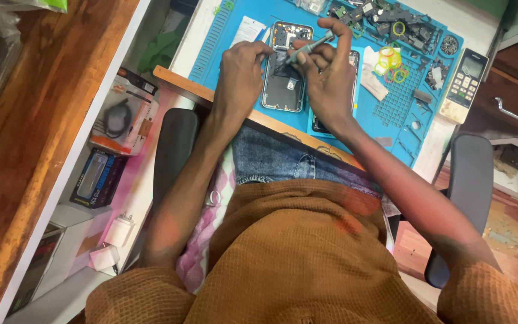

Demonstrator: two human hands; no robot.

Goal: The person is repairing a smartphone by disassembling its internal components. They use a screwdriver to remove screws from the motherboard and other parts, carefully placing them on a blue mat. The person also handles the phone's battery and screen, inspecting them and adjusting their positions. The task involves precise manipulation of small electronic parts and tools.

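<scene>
An opened smartphone [283,90] with its back cover off lies on a blue repair mat [235,24]. My left hand [242,66] rests on the phone's left edge, fingers curled against it. My right hand [329,78] holds a thin grey screwdriver [309,48] pointed down at the phone's upper part. A second dark phone or cover [355,60] lies under my right hand, mostly hidden.
Loose phone parts and coloured rubber bands [392,60] crowd the mat's far right. A white remote control [464,84] lies at its right edge. Packaged accessories [124,114] and a white charger [120,228] sit on the shelf at left. Black chair armrests [174,150] flank me.
</scene>
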